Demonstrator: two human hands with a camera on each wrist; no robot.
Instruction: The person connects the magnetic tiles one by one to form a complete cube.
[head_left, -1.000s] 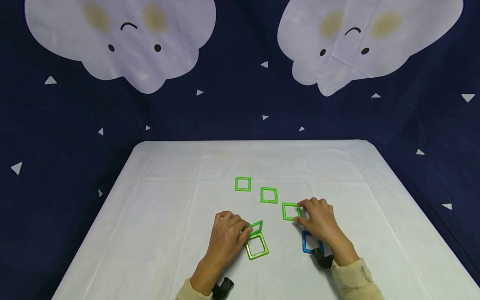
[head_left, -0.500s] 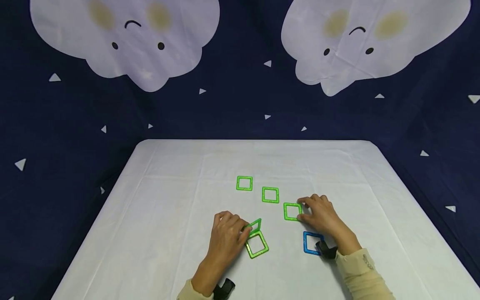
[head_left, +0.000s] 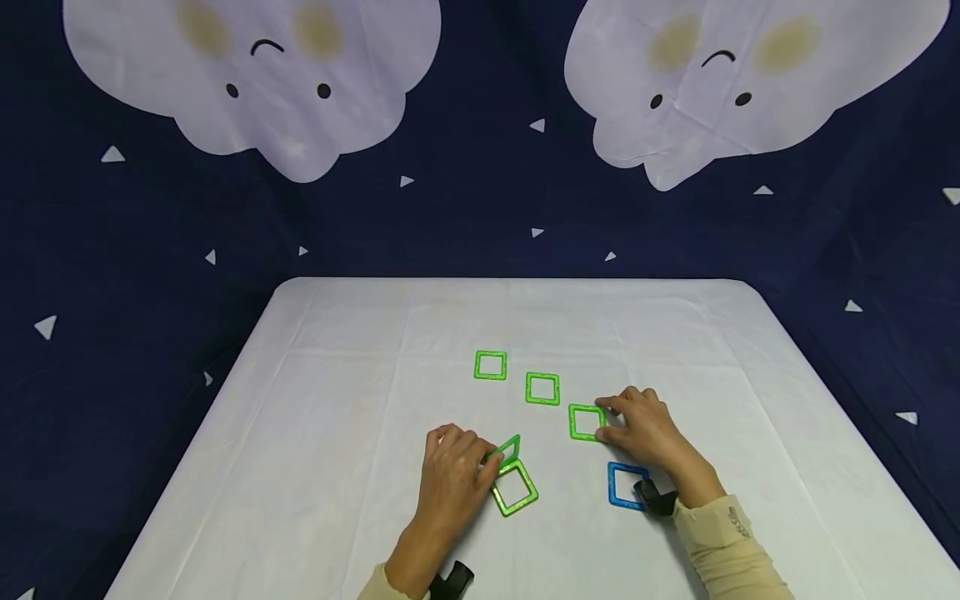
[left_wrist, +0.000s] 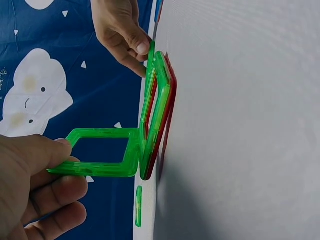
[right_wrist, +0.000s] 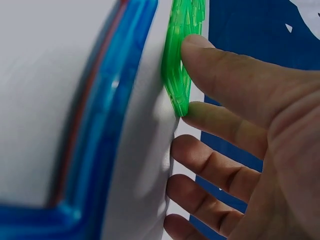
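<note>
My left hand point(head_left: 456, 471) pinches a green square magnetic tile point(left_wrist: 100, 169) between thumb and index finger. That tile stands up from the table, its lower edge at the far edge of a flat green tile point(head_left: 530, 479). Red point(left_wrist: 171, 97) shows on the flat tile's underside in the left wrist view. To the right, my right hand point(head_left: 643, 425) grips another flat green tile point(head_left: 572, 423) by its right side, thumb at the near corner and index finger at the far one. Its other fingers are spread in the right wrist view.
Two more green tiles, one in the middle point(head_left: 542, 375) and one farther back point(head_left: 491, 352), lie in a diagonal row with the gripped one. A blue tile point(head_left: 612, 485) lies under the right wrist's black camera point(head_left: 655, 498). White cloth covers the table point(head_left: 337, 400).
The standing tile has tilted slightly left in my left hand. My right thumb and wrist have shifted a little right, uncovering more of the blue tile. The head view has moved slightly.
</note>
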